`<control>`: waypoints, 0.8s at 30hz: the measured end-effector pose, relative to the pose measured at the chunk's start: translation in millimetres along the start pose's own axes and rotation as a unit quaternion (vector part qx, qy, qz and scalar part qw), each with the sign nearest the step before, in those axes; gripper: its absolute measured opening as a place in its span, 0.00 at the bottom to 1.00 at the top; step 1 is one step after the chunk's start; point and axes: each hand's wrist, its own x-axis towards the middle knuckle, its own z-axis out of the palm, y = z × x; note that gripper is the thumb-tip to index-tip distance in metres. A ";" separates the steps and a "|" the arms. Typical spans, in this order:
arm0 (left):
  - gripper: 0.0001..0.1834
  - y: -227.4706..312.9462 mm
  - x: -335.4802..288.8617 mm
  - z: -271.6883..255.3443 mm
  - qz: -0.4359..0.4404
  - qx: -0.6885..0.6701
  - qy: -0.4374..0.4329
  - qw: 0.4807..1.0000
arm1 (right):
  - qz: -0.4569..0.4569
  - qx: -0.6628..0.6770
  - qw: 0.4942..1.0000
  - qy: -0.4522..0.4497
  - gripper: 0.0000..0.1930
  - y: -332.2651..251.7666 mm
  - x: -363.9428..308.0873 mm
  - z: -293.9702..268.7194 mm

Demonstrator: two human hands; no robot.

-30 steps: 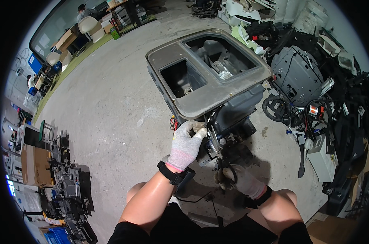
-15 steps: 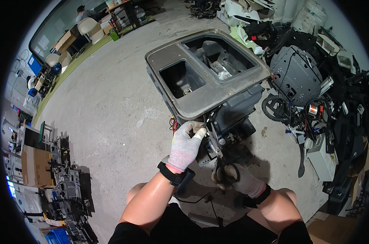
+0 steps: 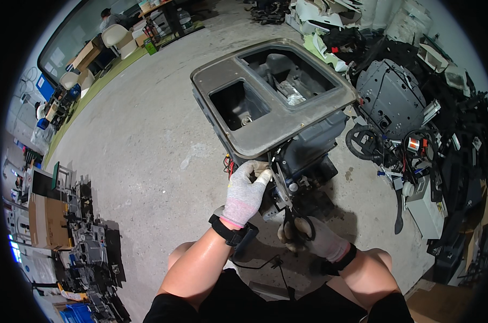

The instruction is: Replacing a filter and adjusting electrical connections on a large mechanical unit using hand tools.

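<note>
The dark housing [image 3: 206, 81] stood on the floor [image 3: 147, 134], towards twelve o'clock from the left hand [image 3: 246, 194], its open top facing up. The left hand's fingers were pinched on a thin dark wire [image 3: 270, 158] under the rim, apparently to steady it. At four o'clock from there, the right hand [image 3: 322, 237] gripped the scissors [image 3: 287, 206] by their loops, blades aimed at eleven o'clock, presumably to reach beneath the overhang; whether they touched the wire was unclear.

FLOOR [image 3: 152, 124]: grey, scuffed | UPPER LEFT: green strip [image 3: 70, 116], cream chair [image 3: 114, 35], dark-framed glass panel [image 3: 66, 46] | UPPER RIGHT: pale wall [image 3: 453, 29]
</note>
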 end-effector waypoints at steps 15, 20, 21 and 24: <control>0.10 3.0 -3.9 8.4 -0.041 -0.096 -0.002 0.995 | -0.122 -0.296 0.944 0.084 0.16 11.2 19.0 -9.6; 0.11 0.6 -5.2 10.5 0.035 0.022 0.033 0.999 | -0.016 0.042 0.999 0.020 0.23 4.2 8.2 -3.3; 0.10 -1.2 -4.6 10.1 0.066 0.052 0.046 0.995 | -0.015 0.040 0.999 0.019 0.23 2.5 7.3 -5.6; 0.11 -1.7 -5.4 7.7 0.059 0.046 0.048 0.996 | 0.015 -0.075 0.994 0.073 0.19 -3.5 8.6 -11.0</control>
